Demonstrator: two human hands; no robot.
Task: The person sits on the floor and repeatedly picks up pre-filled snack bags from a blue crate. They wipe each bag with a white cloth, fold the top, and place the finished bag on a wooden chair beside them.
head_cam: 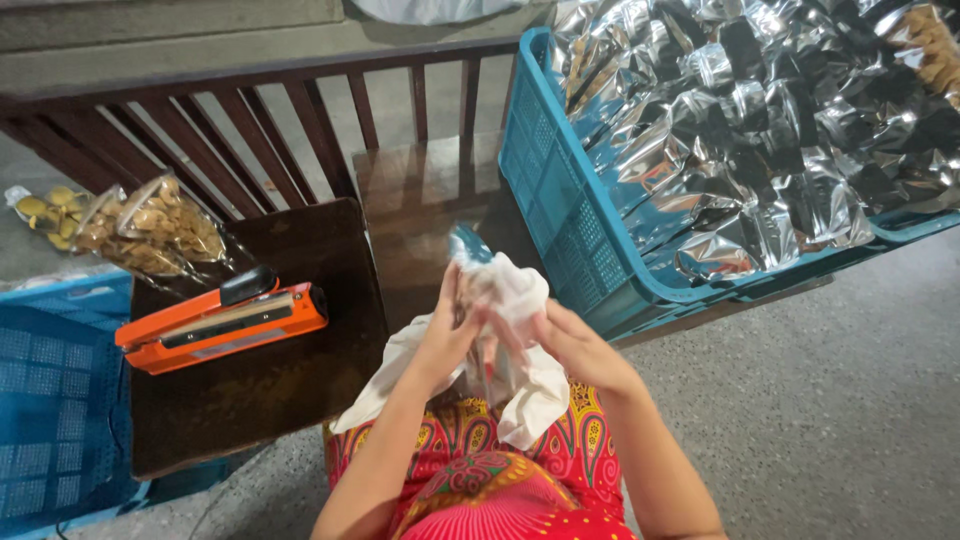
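A teal crate [560, 215] heaped with shiny foil pouches [760, 130] sits tilted at the far right, beside a wooden railing [250, 110]. On the dark desk [260, 390], an orange heat sealer [222, 325] lies near the left edge, with clear bags of snacks [150, 230] just beyond the far left corner. Over the person's lap, just off the desk's right edge, both hands work a small clear pouch [470, 250] bundled in a white cloth [520, 385]. The left hand [445, 335] closes its grip on the pouch's side; the right hand [565, 340] pinches cloth against it. The pouch looks light, crinkly and slippery, its contents likely brittle, so holding it by the sides near the top seems safest.
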